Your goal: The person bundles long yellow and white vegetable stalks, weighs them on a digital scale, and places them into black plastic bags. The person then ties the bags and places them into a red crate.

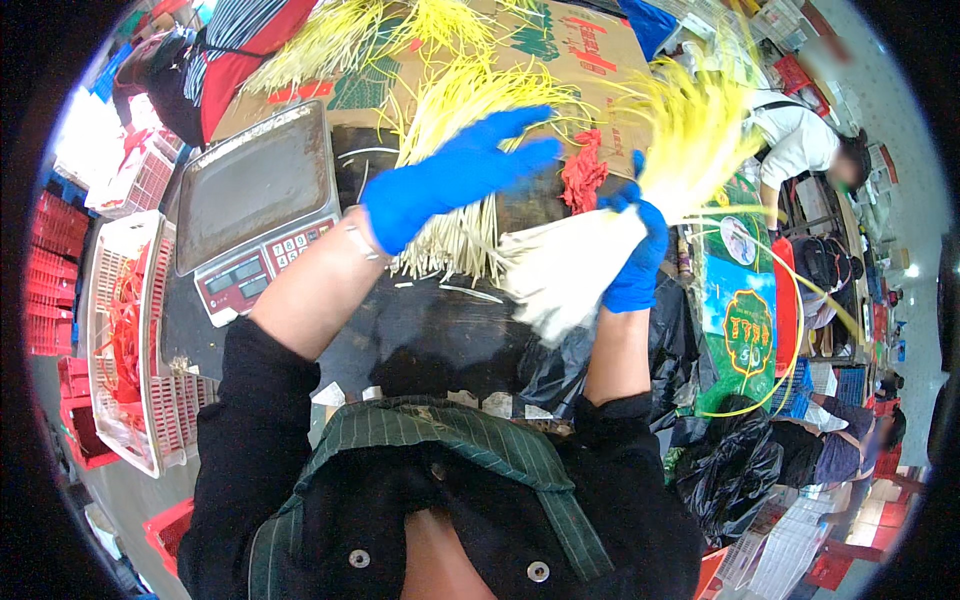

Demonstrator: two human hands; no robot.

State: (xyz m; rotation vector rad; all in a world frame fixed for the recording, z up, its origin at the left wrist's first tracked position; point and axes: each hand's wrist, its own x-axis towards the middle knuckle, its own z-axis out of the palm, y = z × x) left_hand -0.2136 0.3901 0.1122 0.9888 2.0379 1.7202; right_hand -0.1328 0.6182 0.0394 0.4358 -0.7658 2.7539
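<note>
Blue gloves cover both of my hands. My right hand point(637, 240) is closed around a bundle of garlic chives point(577, 262), its white stalk ends towards me and its yellow leaves fanned out beyond the fist, blurred. My left hand point(457, 176) is held over a loose pile of the same yellow chives point(469, 97), fingers spread and blurred, with nothing seen in it. Whether it touches the pile cannot be told. A crumpled red cloth or tape point(583, 171) lies between the hands. More chives point(330, 45) lie at the far side.
A digital scale with a metal pan point(255, 180) stands at the left. Beyond it is flattened cardboard point(577, 52). A white plastic basket point(161, 352) with red strips is at far left. Black plastic bags point(727, 465) and a green printed bag point(739, 300) lie right. Other people point(802, 139) work nearby.
</note>
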